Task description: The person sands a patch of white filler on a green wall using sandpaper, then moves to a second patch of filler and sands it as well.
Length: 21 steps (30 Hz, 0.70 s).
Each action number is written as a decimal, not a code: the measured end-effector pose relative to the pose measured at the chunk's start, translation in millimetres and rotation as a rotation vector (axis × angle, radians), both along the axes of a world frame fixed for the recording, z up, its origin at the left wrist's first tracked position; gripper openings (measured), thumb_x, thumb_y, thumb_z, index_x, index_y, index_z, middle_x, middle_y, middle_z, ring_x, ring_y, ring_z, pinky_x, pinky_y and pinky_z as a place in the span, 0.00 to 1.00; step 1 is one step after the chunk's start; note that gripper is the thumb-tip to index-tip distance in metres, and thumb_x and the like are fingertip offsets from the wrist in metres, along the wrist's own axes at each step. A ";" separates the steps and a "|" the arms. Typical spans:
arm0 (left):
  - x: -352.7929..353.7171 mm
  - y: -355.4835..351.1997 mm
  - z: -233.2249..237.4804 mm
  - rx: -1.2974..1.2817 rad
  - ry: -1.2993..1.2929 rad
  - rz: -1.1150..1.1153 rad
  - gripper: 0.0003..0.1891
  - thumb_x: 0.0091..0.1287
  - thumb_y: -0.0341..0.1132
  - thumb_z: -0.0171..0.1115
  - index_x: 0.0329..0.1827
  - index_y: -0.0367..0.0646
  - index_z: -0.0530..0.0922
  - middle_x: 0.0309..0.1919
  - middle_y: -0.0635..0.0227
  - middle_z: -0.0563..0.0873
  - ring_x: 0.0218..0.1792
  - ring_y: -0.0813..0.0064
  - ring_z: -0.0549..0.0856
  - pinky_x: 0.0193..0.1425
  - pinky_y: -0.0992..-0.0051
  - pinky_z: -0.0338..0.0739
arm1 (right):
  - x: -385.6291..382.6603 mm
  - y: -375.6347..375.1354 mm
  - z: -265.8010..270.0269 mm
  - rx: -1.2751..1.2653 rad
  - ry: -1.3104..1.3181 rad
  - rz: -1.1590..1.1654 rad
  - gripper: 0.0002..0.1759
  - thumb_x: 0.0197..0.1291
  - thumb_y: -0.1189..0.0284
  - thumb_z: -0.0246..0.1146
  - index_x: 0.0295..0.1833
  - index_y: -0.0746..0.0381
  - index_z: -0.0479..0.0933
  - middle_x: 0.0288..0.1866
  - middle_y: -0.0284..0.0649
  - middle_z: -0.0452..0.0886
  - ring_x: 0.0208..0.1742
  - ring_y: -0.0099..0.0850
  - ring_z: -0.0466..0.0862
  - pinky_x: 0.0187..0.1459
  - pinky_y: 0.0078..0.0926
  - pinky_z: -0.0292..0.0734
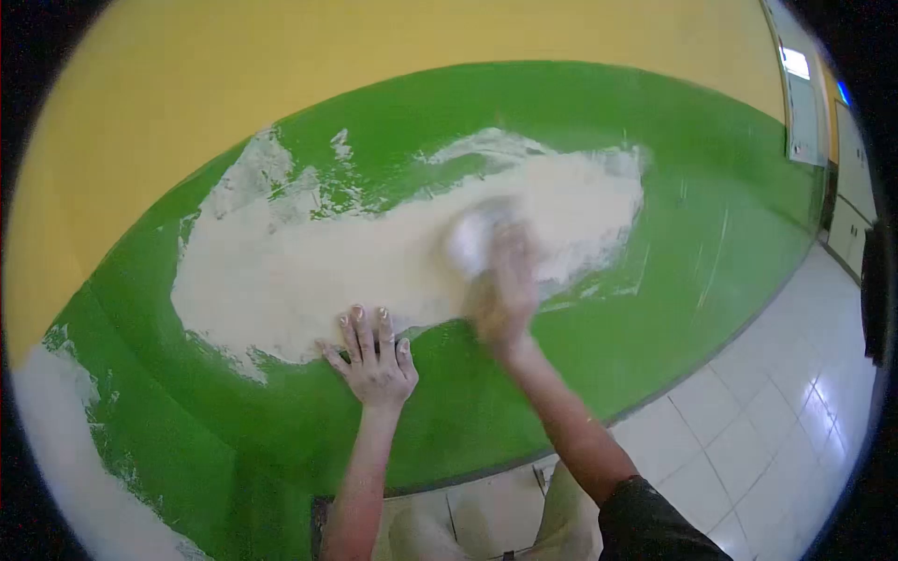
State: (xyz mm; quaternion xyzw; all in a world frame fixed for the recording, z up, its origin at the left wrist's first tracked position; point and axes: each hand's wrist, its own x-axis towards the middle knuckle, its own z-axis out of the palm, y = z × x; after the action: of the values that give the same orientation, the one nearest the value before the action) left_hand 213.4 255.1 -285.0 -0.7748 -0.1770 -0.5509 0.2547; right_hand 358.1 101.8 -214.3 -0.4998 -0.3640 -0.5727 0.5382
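Observation:
A broad patch of white filler [318, 266] covers part of the green lower wall [711, 215]. My left hand [374, 360] lies flat near the patch's lower edge, its fingers spread and dusted white, with nothing in it. On the middle of the patch, my right hand [505, 285] presses a round whitish pad [472, 238] against the surface. Motion blurs both the pad and the fingers around it, so the pad's exact shape is hard to make out.
Above the green is a yellow wall area [393, 47]. Another white patch [65, 458] lies at the lower left. Pale floor tiles [758, 421] meet the wall at the lower right. Light cabinets [849, 229] stand at the far right.

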 end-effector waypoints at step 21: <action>-0.5 4.0 -1.7 0.000 -0.005 -0.022 0.30 0.78 0.49 0.43 0.81 0.51 0.63 0.82 0.55 0.58 0.83 0.50 0.53 0.80 0.33 0.34 | 87.1 -80.6 -41.0 -0.331 -0.182 -0.282 0.22 0.70 0.76 0.54 0.68 0.66 0.75 0.73 0.55 0.73 0.74 0.47 0.74 0.75 0.50 0.66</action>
State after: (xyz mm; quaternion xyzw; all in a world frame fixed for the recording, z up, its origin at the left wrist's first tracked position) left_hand 212.9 259.1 -286.7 -0.7752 -0.1691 -0.5557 0.2484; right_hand 445.3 21.2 -255.3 -0.5737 -0.4263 -0.6175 0.3285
